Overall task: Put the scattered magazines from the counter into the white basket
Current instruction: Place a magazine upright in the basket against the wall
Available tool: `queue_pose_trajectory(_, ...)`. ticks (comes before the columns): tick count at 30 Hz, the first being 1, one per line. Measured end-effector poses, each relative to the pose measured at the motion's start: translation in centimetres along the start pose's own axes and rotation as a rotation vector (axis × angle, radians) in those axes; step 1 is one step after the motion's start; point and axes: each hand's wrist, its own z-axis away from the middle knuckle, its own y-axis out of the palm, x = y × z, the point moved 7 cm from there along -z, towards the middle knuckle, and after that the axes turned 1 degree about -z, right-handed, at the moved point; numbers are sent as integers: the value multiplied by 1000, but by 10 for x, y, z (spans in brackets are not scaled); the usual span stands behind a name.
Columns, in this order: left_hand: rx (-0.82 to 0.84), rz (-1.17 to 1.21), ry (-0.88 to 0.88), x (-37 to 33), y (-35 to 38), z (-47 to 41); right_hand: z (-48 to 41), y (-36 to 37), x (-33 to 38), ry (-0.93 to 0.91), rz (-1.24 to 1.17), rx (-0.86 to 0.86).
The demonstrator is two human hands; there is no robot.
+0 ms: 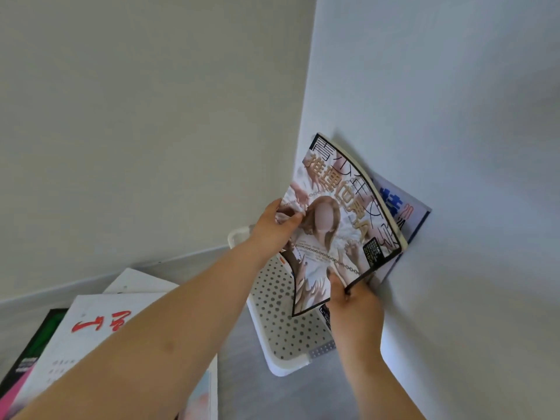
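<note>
Above the white basket (274,316): one magazine (336,225), cover facing out, long axis 11 to 5 o'clock. Left hand (278,228) pinches its 9 o'clock edge; right hand (354,301) grips its 6 o'clock corner. Basket opening lies at 6 o'clock below. Blue magazine (406,213) stands behind, at 3 o'clock.

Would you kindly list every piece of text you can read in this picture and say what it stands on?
"推理世界", gold, likely reading: on the held magazine.
Outlined black title above it: warped, unsure.
"20", red: on the blue magazine behind it; its blue characters are partly hidden.
Red brush characters on the white magazine: not legible at this angle.
Small print everywhere: too blurred.
</note>
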Motion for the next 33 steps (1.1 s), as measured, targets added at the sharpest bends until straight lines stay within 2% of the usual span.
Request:
queue_pose_trajectory(6, 33, -38, 31, 5, 2, 7, 9, -3, -3, 30, 10, 45)
queue_pose_trajectory(12, 99, -26, -70, 17, 10, 23, 15, -1, -5, 60, 45, 75)
queue_pose_trajectory(16, 203, -9, -114, 23, 23, 32, 6, 10, 8, 18, 107, 70)
queue_pose_trajectory(21, 305, 20, -144, 28, 43, 36, 1, 11, 8, 64, 149, 67)
queue_pose_trajectory(33, 310, 170, -148, 33, 62, 35, 5, -6, -2, 92, 80, 2)
